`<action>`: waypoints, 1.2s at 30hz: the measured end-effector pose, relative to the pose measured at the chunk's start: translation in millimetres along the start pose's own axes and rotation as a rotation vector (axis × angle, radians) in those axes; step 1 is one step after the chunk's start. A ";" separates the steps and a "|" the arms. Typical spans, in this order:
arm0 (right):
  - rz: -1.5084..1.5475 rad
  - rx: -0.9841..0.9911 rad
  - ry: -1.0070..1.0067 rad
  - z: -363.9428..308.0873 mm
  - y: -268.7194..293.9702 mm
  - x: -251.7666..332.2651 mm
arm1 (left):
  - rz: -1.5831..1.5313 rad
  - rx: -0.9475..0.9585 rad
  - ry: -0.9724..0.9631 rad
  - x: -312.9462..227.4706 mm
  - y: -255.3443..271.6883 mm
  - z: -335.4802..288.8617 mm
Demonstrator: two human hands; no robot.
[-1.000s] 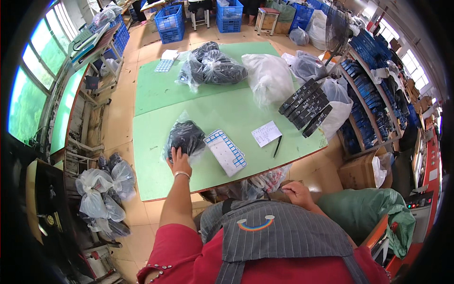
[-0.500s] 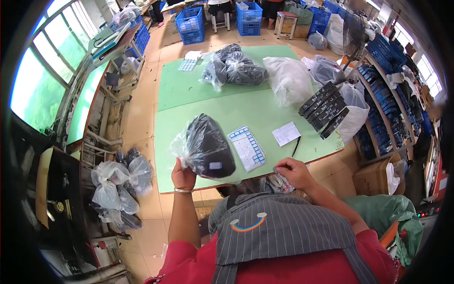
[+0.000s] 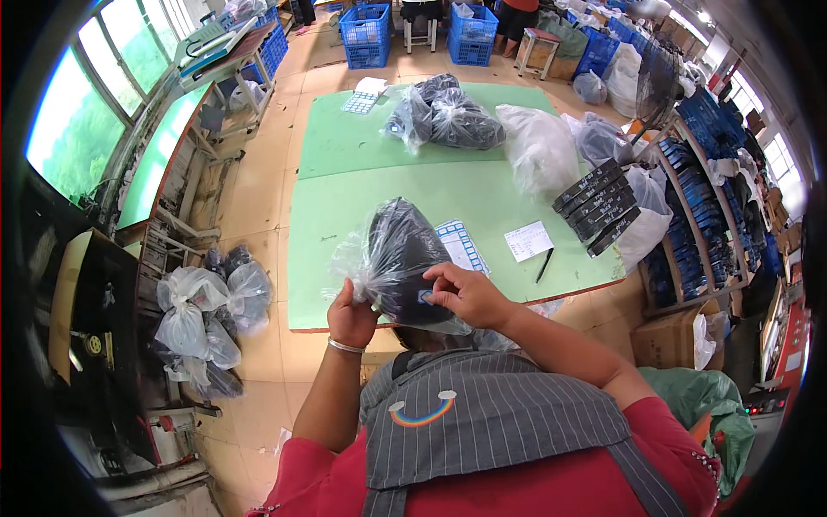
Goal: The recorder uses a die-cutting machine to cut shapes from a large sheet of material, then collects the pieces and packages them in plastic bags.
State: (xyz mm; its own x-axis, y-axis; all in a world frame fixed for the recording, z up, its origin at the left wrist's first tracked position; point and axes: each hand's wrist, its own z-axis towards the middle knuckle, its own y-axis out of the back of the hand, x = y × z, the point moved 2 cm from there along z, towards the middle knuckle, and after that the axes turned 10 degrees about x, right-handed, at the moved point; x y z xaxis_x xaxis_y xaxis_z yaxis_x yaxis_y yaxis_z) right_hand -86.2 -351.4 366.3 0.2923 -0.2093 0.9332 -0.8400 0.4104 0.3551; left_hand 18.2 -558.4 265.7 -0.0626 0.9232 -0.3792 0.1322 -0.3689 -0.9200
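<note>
A clear plastic bag (image 3: 401,246) packed with something black is held up over the near edge of the green table (image 3: 345,198). My left hand (image 3: 352,317) grips its gathered, twisted neck. On the bag's right side my right hand (image 3: 472,295) touches the plastic with thumb and forefinger bent together, beside a small blue-and-white label (image 3: 425,296). Whether those fingers hold anything besides the plastic is hidden. Partly behind the bag lies a sheet of blue-edged labels (image 3: 461,246). To its right are a white written slip (image 3: 528,241) and a black pen (image 3: 544,265).
Filled bags (image 3: 452,116) and a white sack (image 3: 534,146) stand toward the table's far side. Black strips with white markings (image 3: 599,207) are stacked at the right edge. More bags (image 3: 202,314) lie on the floor at left. A rack (image 3: 706,207) stands right.
My right hand has moved left and up from the table's edge onto the bag. My left hand, still gripping the bag's neck, has shifted slightly right.
</note>
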 end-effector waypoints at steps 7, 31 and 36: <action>-0.228 -0.047 0.036 -7.1 -17.1 -4.4 | 0.085 0.051 0.037 0.2 -9.5 -14.4; 0.459 -0.172 -0.275 -71.5 0.1 -74.0 | -0.057 0.005 0.138 62.6 -53.9 -17.3; 0.604 -0.160 -0.277 -88.1 -6.4 -104.2 | 0.025 -0.182 0.213 81.0 -46.4 -34.1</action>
State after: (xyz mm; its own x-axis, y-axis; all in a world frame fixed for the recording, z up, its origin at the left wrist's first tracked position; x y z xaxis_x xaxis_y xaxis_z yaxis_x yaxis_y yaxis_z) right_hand -71.0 -254.0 271.7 -0.3521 -0.1128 0.9291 -0.7346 0.6485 -0.1997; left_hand 40.8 -462.8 281.0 0.1497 0.9231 -0.3541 0.3081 -0.3839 -0.8704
